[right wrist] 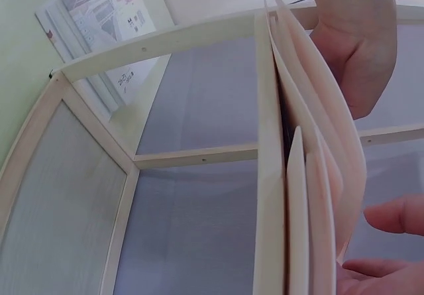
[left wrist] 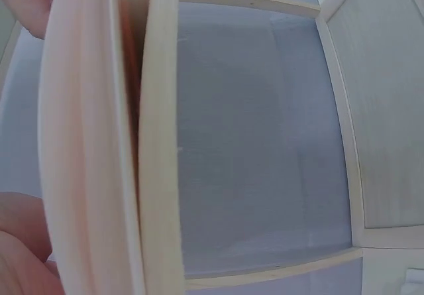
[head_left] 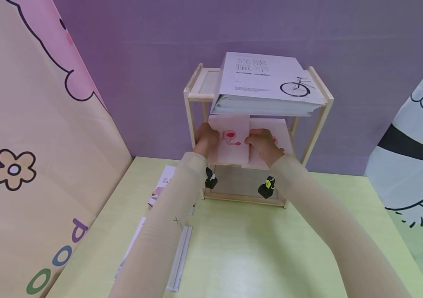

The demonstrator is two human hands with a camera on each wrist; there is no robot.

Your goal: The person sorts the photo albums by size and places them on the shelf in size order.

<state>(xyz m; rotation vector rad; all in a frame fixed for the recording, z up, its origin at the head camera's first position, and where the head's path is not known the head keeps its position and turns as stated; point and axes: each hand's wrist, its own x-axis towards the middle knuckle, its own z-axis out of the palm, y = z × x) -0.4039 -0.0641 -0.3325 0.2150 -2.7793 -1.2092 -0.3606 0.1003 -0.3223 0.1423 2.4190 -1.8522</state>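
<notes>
Two pale pink paper packets, each printed with a red elephant, lie side by side on the middle shelf of a small wooden rack [head_left: 246, 200]. My left hand [head_left: 207, 138] grips the left edge of the left packet [head_left: 230, 155]. At that packet's right edge, my right hand [head_left: 264, 145] pinches with thumb and fingers and overlaps the right packet [head_left: 283, 142]. From the right wrist, the pink layers [right wrist: 348, 169] are seen edge-on, standing slightly spread above the wooden shelf edge [right wrist: 266, 176]. The left wrist view shows the packet's side [left wrist: 79, 142] bowed.
A thick white book [head_left: 263, 78] with a bicycle drawing covers most of the top shelf. Two small black items [head_left: 266, 188] are at the lower shelf. Books and a white box [head_left: 162, 182] lie on the table left of the rack, partly behind my left sleeve. A purple cloth hangs behind.
</notes>
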